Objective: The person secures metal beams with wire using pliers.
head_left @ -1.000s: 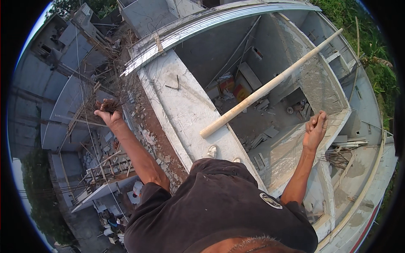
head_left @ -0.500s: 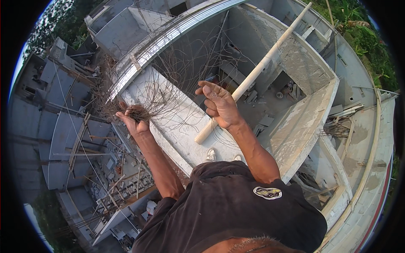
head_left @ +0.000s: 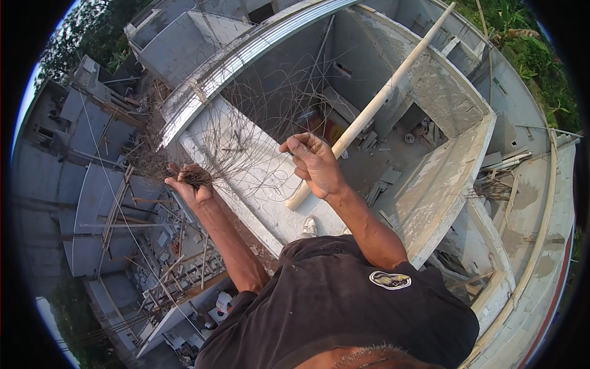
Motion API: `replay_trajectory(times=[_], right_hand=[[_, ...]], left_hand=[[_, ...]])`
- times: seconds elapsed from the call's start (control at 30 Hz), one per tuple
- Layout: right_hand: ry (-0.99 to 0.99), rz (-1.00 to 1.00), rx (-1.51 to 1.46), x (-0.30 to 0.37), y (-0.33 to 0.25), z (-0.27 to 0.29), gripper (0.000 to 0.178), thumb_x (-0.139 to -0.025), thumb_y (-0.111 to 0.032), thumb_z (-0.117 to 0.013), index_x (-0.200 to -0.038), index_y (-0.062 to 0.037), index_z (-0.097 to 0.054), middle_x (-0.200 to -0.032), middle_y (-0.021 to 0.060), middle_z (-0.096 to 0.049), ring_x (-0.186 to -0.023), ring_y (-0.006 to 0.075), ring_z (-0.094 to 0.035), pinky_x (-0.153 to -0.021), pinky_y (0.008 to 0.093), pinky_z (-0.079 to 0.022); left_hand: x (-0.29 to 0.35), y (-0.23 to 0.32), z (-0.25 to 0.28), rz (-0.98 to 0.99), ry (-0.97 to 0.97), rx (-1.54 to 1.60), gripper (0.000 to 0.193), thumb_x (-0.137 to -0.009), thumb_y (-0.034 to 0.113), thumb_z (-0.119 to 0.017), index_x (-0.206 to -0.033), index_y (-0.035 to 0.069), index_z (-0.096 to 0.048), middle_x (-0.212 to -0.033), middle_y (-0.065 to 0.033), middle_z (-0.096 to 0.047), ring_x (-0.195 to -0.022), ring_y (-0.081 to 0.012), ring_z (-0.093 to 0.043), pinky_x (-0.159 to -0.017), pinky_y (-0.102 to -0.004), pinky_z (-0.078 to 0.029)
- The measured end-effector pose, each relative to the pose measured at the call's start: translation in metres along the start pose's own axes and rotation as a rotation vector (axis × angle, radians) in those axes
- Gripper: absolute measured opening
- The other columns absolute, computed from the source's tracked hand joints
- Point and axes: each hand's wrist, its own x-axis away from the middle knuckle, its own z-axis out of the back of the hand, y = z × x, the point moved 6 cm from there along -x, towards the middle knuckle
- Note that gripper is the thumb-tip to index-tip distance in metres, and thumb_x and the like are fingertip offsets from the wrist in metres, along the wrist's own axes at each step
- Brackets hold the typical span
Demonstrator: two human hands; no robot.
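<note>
A tangled bundle of thin rusty wire (head_left: 195,177) lies in my left hand (head_left: 198,193), whose fingers are curled around its gathered end. From there, long loose loops fan out over the white ledge and the open room beyond, and others hang off to the left. To the right of the bundle is my right hand (head_left: 316,169), thumb and forefinger pinched together and the other fingers bent. Wire strands pass close to those fingertips, but whether one is between them is too fine to make out.
I stand on a white concrete ledge (head_left: 255,163) above open, unfinished rooms. A long pale pole (head_left: 375,104) slants across it to the upper right. A ribbed metal sheet (head_left: 246,56) runs along the far edge. Poles and rubble (head_left: 178,246) lie far below on the left.
Both hands have come slightly nearer to me, the right one also a little leftward. The wire loops have shifted and spread differently over the ledge.
</note>
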Motion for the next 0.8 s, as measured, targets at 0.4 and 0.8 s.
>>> replay_trajectory(times=[0.4, 0.8], right_hand=[[-0.017, -0.024, -0.243, 0.036, -0.025, 0.023, 0.017, -0.098, -0.027, -0.051, -0.090, -0.0128, -0.055, -0.070, -0.0050, -0.046, -0.047, 0.0011, -0.028, -0.039, 0.0167, -0.023], [0.928, 0.994, 0.434, 0.399, -0.290, 0.250, 0.022, -0.100, -0.022, -0.047, -0.106, -0.0025, -0.053, -0.068, -0.0030, -0.041, -0.060, 0.0045, -0.038, -0.043, 0.0178, -0.030]], left_hand=[[-0.036, 0.079, -0.003, -0.286, 0.134, -0.095, 0.051, -0.092, 0.053, -0.043, -0.104, 0.009, -0.066, -0.062, 0.0003, -0.058, -0.061, -0.0157, -0.059, -0.069, -0.0348, -0.058], [-0.059, 0.307, 0.024, -1.028, 0.597, -0.491, 0.070, -0.089, 0.070, -0.031, -0.093, 0.008, -0.062, -0.082, -0.0068, -0.062, -0.082, -0.0238, -0.061, -0.084, -0.0429, -0.053]])
